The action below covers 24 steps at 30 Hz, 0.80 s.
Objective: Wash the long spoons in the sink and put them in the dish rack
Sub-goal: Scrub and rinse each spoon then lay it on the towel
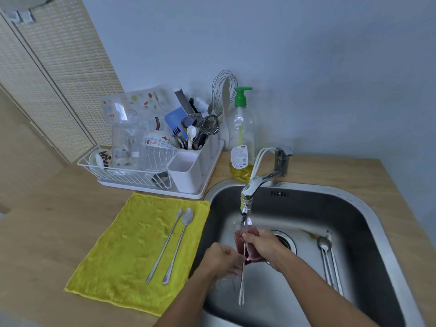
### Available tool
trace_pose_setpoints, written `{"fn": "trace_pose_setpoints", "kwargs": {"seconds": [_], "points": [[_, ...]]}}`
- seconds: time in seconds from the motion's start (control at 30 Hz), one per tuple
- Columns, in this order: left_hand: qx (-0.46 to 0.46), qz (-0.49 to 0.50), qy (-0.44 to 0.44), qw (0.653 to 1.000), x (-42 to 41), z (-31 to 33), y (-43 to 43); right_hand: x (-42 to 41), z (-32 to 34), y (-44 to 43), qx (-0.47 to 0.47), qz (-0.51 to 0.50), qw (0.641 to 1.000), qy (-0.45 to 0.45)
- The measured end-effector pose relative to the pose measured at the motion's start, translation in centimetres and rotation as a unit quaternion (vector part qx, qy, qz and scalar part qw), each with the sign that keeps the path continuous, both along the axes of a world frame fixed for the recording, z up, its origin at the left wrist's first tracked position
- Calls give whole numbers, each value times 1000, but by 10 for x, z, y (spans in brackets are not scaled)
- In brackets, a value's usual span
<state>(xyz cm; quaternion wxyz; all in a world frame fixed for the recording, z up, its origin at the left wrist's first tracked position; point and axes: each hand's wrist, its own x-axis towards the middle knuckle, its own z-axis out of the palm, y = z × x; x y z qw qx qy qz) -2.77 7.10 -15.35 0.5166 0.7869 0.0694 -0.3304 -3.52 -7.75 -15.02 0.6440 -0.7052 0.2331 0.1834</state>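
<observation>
Over the steel sink (pixel 368 208), my left hand (pixel 223 259) pinches the handle of a long spoon (pixel 242 284). Its bowl points up under the running tap (pixel 253 185). My right hand (pixel 262 244) grips a dark red sponge (pixel 253 256) wrapped around the spoon's upper part. Two long spoons (pixel 175 246) lie side by side on a yellow cloth (pixel 122 260) left of the sink. Two more long spoons (pixel 329 260) lie inside the sink at the right. The white dish rack (pixel 122 175) stands behind the cloth.
The rack's cutlery cups (pixel 186 171) hold forks, spoons and a whisk; glasses and a mug fill its wire part. A dish soap bottle (pixel 241 138) with a green pump stands between rack and tap. The wooden counter (pixel 47 220) runs left; a blue wall is behind.
</observation>
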Motion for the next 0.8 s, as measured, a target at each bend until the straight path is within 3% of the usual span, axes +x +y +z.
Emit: {"fn": "trace_pose_setpoints", "kwargs": {"seconds": [0.1, 0.2, 0.37, 0.6, 0.8], "points": [[38, 22, -40, 998, 10, 1, 1, -3, 0, -3, -54, 29, 998, -9], [83, 29, -134, 987, 22, 5, -4, -6, 0, -8, -86, 67, 994, -6], [90, -24, -243, 965, 25, 10, -26, -9, 3, -11, -74, 101, 992, -14], [87, 11, -297, 951, 31, 7, -36, -15, -2, -16, -26, 96, 995, 3], [66, 49, -288, 954, 40, 6, -37, -9, -1, -10, -4, 78, 997, 13]]}}
